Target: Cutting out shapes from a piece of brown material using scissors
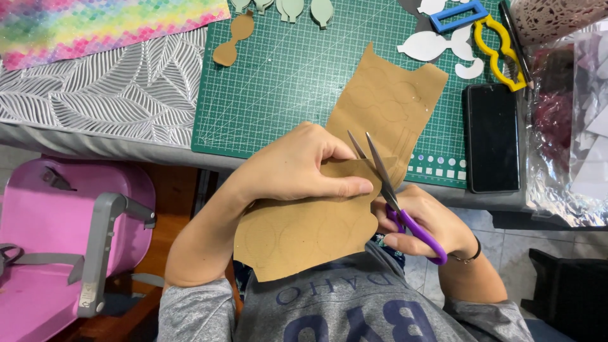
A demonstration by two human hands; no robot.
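Observation:
My left hand [297, 168] pinches the upper edge of a tan brown sheet [304, 231] with faint traced outlines, held over my lap. My right hand [425, 223] grips purple-handled scissors [387, 190] whose blades are parted and bite into the sheet's right edge, just beside my left thumb. A second tan piece [387, 101] with traced shapes lies on the green cutting mat [285, 76] behind the blades.
A brown cut-out shape [233, 39] and several green cut-outs [291, 9] lie on the mat. White paper shapes [430, 45], a blue [457, 15] and a yellow template [500, 50], a black phone [492, 136], clear bags [570, 126], rainbow sheet [95, 25], pink chair [63, 240].

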